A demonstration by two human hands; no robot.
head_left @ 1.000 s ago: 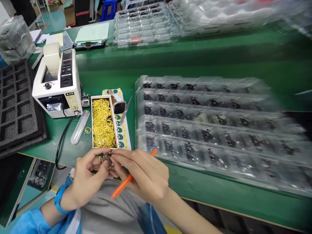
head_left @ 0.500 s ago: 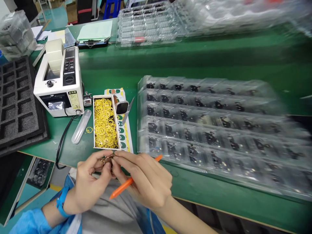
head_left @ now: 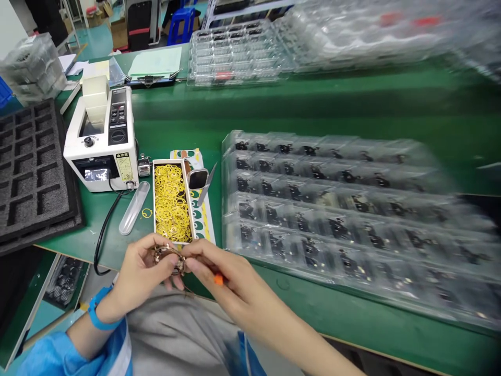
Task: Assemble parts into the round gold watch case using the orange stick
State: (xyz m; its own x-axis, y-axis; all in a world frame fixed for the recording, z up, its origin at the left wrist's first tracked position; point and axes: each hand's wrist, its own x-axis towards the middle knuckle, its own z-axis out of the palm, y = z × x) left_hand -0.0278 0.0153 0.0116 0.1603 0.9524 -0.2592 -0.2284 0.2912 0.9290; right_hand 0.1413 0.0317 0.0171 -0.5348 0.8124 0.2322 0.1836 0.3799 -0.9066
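Hands [head_left: 183, 266] pinch one small part [head_left: 168, 256].

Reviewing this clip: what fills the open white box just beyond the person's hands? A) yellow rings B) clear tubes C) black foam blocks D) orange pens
A: the white box is packed with thin yellow rings, and it sits on the green table just past the left hand and right hand, which pinch a small brownish part between them.

White tape dispenser [head_left: 102, 141] on green bench | black foam tray [head_left: 31, 167] at left | clipboard [head_left: 154, 65] behind
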